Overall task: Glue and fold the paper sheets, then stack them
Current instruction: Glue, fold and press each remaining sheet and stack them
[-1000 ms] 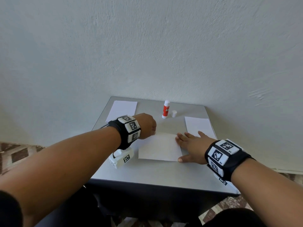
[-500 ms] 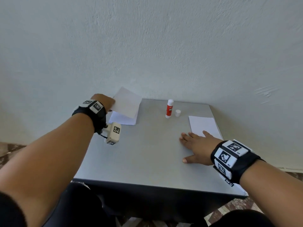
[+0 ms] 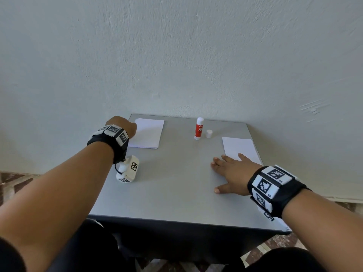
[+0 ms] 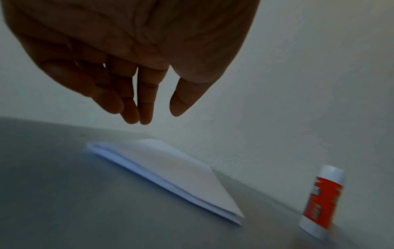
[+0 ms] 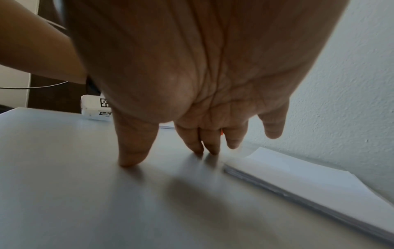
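A stack of folded white sheets (image 3: pixel 147 133) (image 4: pixel 170 173) lies at the table's far left corner. My left hand (image 3: pixel 122 125) (image 4: pixel 147 107) hovers just above its left edge with fingers loosely extended, holding nothing. A pile of unfolded white sheets (image 3: pixel 240 148) (image 5: pixel 302 182) lies at the far right. My right hand (image 3: pixel 228 173) (image 5: pixel 170 151) rests flat on the bare table beside that pile, fingertips down. The red and white glue stick (image 3: pixel 199 128) (image 4: pixel 322 200) stands uncapped at the back centre, its white cap (image 3: pixel 209 133) next to it.
The grey table (image 3: pixel 172 193) butts against a pale textured wall. A white wrist camera module (image 3: pixel 128 169) hangs under my left wrist above the table's left side. Patterned floor shows beyond the table's edges.
My left hand carried the folded sheet from the table's middle to the far left stack, laid it down and let go. My right hand stayed flat on the table.
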